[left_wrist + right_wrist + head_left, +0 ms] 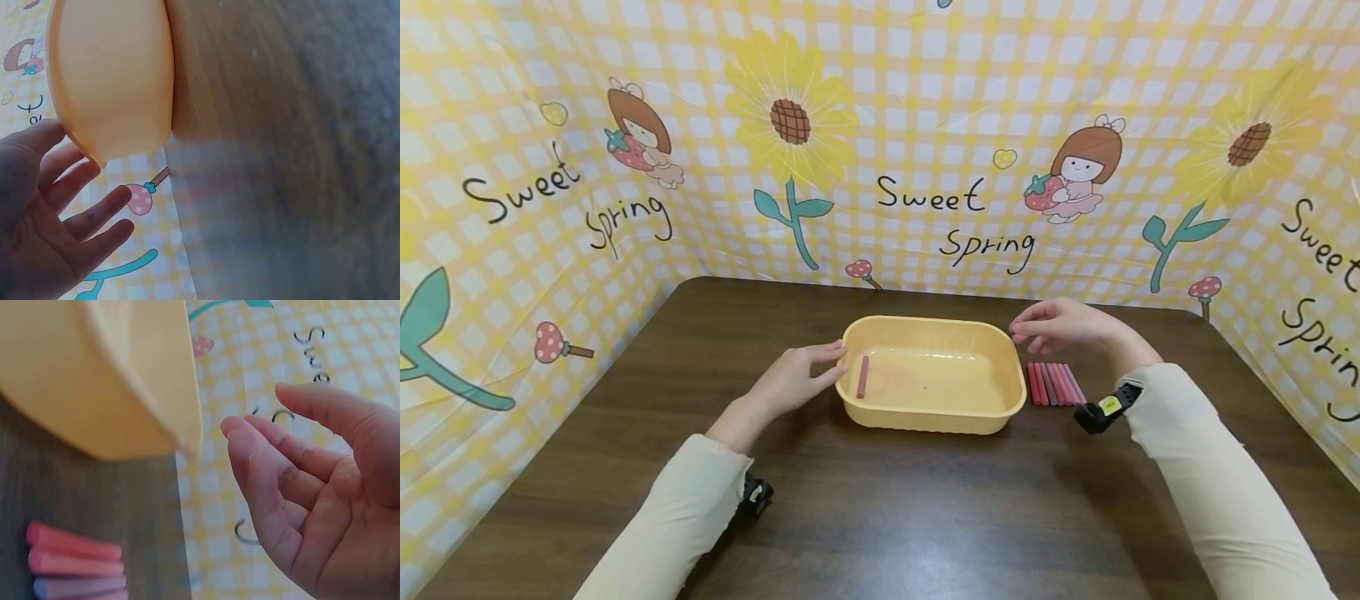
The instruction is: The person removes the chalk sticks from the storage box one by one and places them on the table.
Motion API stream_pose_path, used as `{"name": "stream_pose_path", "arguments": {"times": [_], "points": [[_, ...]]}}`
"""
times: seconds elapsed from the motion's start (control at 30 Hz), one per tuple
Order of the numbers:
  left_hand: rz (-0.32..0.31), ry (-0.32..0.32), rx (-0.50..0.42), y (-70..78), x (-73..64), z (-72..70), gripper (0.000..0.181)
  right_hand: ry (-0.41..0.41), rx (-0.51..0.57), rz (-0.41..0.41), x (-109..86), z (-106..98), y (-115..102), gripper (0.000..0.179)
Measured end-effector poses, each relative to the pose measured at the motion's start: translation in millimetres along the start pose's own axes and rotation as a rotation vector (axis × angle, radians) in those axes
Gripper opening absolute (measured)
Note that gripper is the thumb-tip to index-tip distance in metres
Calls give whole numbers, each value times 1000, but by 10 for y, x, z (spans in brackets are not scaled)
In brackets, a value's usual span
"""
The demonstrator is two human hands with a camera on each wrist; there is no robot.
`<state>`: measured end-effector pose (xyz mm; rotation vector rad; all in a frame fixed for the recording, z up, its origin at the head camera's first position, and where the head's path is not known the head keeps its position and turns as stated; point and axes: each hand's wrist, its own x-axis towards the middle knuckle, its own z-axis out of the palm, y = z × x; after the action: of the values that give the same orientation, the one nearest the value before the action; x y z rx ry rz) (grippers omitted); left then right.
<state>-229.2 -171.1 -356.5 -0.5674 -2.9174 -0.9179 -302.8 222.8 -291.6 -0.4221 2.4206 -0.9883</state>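
A yellow plastic basin [932, 423] stands on the table, and one dull pink round stick [862, 377] lies inside it near the left wall. My left hand [790, 379] touches the basin's left rim with thumb and fingertips, its other fingers spread loosely in the left wrist view. Just past the basin's right rim, my right hand [1056, 327] hovers with fingers gently bent. Nothing sits between its thumb and fingers in the right wrist view. Below that hand, several red, pink and purple sticks [1055, 384] lie side by side on the table.
The dark wooden table [895, 508] runs up to a yellow checked cloth [925, 125] hung behind and at both sides. A black wrist camera [1108, 408] on the right sleeve overlaps the end of the stick row in the head view.
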Motion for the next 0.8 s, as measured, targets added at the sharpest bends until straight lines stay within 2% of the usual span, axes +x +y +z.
{"name": "stream_pose_path", "arguments": {"times": [0.37,0.8], "points": [[6,0,7,-5,-8,7,44,-31,-45,-42,216,161,-394,45],[-5,-7,10,-8,-8,7,45,-107,-89,-76,491,352,-648,38]]}}
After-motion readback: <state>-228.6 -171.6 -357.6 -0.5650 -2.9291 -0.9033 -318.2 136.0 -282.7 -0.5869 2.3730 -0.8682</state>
